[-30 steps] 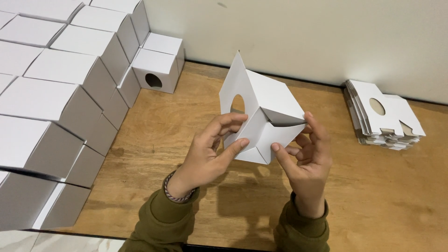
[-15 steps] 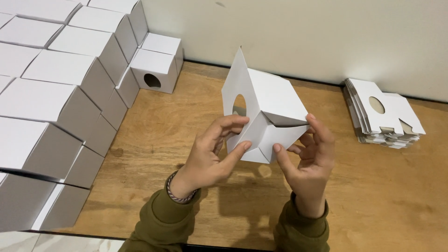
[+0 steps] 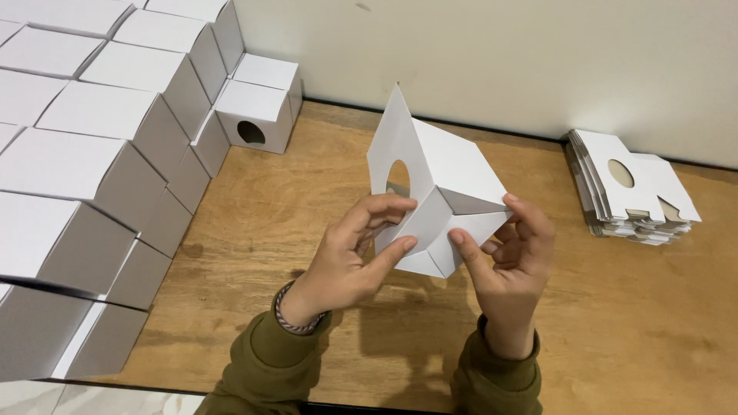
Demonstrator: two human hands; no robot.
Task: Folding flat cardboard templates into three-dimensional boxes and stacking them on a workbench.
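White cardboard box, half-folded with a round hole, is pinched by left hand and right hand.

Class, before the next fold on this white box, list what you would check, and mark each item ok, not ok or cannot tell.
1. Both hands grip the white box: left hand and right hand, ok.
2. End flaps tucked shut: not ok, one stands open.
3. Round hole undamaged: ok.
4. Far end closed: cannot tell.
5. Stack of flat blanks within reach on wooden table: ok.
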